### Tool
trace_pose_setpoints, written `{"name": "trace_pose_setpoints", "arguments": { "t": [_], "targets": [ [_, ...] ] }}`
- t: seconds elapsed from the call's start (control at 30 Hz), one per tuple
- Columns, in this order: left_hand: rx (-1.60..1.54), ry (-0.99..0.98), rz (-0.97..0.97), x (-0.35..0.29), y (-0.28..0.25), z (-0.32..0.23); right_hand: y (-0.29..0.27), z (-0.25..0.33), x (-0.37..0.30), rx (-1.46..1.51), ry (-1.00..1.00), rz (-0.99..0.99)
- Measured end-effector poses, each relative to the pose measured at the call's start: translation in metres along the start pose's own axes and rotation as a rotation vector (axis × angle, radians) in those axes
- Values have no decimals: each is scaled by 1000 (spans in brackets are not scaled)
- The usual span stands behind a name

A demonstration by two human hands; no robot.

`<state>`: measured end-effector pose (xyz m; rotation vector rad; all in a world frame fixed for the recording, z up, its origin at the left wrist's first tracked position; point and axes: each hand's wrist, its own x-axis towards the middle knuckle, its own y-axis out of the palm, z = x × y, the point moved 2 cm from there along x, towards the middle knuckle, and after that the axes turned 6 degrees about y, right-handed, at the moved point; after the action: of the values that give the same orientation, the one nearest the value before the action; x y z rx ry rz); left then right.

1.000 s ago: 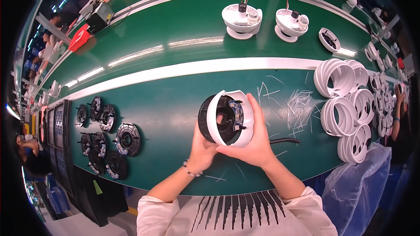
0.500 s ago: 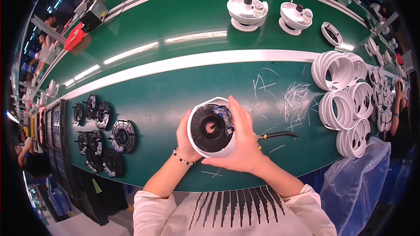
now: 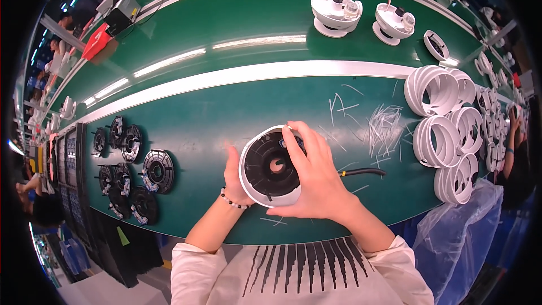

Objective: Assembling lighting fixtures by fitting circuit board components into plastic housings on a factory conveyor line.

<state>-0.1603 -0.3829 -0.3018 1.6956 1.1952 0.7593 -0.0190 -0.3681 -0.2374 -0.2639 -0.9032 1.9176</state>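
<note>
My left hand [image 3: 235, 179] supports a white round housing [image 3: 280, 199] from its left side. The thumb stands off the rim, and the other fingers are hidden behind the housing. Inside the housing lies a black ribbed disc [image 3: 258, 174] with a round hole in the middle. My right hand [image 3: 317, 178] grips the housing's right side, its fingers bent over the upper right rim and onto the disc. Those fingers mostly cover a small blue circuit board [image 3: 284, 143] there. Partly behind the right hand are pliers with a black and yellow handle [image 3: 364, 172].
Several black discs with circuit boards [image 3: 158, 170] lie at the left. White rings [image 3: 433, 140] are stacked at the right beside thin white strips [image 3: 384, 130]. White half-round units [image 3: 337, 14] stand on the green surface beyond the white rail [image 3: 254, 72]. A clear plastic bag [image 3: 457, 237] hangs front right.
My right fingers have moved over the circuit board and the rim. My left thumb has come away from the housing. The white units beyond the rail have shifted right.
</note>
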Motion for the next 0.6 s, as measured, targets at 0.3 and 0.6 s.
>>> {"name": "trace_pose_setpoints", "arguments": {
  "t": [0.3, 0.6],
  "targets": [
    [72, -18, -257, 34, 28, 17, 0, -27, -23, 83, 135, -325],
    [248, 349, -358, 188, -39, -72, -121, -80, -93, -488, 297, -866]
  ]
}}
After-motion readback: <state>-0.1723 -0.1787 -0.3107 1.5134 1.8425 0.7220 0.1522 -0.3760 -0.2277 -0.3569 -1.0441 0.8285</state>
